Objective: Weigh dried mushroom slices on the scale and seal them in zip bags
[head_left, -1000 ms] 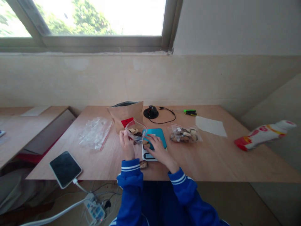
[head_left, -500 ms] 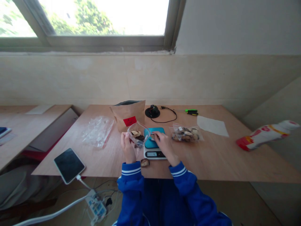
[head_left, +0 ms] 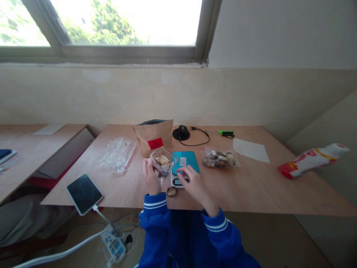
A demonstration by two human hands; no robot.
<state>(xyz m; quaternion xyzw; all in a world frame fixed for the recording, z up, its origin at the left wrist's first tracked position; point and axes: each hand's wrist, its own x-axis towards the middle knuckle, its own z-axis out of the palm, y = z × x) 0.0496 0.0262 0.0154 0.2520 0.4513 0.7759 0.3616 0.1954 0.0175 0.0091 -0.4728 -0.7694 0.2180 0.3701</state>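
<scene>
My left hand (head_left: 151,176) grips the side of a clear zip bag (head_left: 161,173), which stands with its mouth spread apart. Pale and dark dried mushroom pieces (head_left: 162,161) lie inside it. My right hand (head_left: 193,182) hovers over the front of a kitchen scale (head_left: 192,158) with a teal top; its fingers are bent and apart, with nothing visible in them. A white label shows on the scale's bare platform, and the hand partly covers the display. One dried mushroom (head_left: 172,191) sits on the table in front of the scale.
Right of the scale lies a filled bag of dried mushrooms (head_left: 220,159). Behind stand a brown paper pouch (head_left: 158,130) and a black round device (head_left: 181,132) with a cable. Empty plastic bags (head_left: 117,156), a phone (head_left: 85,194), paper (head_left: 251,149), screwdrivers (head_left: 227,134) and a bottle (head_left: 312,160) surround them.
My right hand has moved from the bag's rim down and toward me, uncovering the scale's platform. A pale mushroom piece now shows more plainly in the bag. My left hand keeps its grip.
</scene>
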